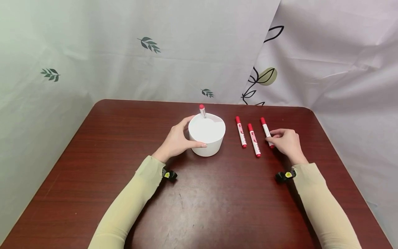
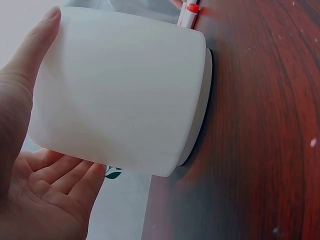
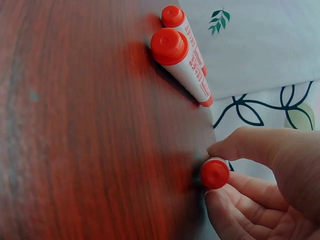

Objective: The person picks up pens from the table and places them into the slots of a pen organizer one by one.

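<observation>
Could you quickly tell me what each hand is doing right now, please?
Left hand: fingers and thumb curled round the white cup, holding it.
Right hand: pinching the rightmost red marker, which lies on the table.

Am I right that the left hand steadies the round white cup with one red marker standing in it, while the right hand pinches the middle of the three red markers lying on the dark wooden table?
Not quite. The right hand pinches the rightmost red marker of the three, not the middle one; the head view shows it. The left hand does steady the round white cup, with one red marker standing in it.
</observation>
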A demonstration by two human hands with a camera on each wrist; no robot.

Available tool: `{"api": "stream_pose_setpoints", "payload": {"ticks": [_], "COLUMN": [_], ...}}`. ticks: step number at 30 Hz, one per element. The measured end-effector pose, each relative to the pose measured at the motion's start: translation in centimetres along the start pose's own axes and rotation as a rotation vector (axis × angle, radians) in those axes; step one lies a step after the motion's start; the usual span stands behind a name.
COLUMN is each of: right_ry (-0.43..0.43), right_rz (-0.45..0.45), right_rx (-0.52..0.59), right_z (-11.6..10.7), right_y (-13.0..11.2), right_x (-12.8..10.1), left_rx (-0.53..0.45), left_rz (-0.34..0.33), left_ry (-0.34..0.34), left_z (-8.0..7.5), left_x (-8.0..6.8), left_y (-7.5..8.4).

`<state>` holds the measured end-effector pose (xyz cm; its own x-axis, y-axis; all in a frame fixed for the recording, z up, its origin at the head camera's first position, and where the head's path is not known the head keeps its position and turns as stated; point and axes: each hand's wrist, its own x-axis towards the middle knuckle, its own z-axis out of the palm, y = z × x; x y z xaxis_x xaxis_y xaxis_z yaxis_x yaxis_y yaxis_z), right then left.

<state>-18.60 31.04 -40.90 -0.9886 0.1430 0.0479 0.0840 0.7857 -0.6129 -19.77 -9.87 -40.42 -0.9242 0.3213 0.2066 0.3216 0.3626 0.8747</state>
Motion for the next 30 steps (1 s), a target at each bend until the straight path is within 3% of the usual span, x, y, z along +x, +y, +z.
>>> {"api": "stream_pose_setpoints", "payload": {"ticks": [18,30], "right_ry": [0.186,0.211], "right_rz": [0.013,-0.096], "right_rx": [0.126,0.242], "right_z": [-1.5,-1.7], "right_y": [-1.9,-4.5], "right_x": [-0.5,-1.4], "left_rx": [0.001,-0.016], "left_rz": [0.004,0.007], "left_ry": [0.008,0.0], "left_z": [0.1,0.0], "left_x": [-0.1,-0.1], "left_y": [0.0,0.2]}}
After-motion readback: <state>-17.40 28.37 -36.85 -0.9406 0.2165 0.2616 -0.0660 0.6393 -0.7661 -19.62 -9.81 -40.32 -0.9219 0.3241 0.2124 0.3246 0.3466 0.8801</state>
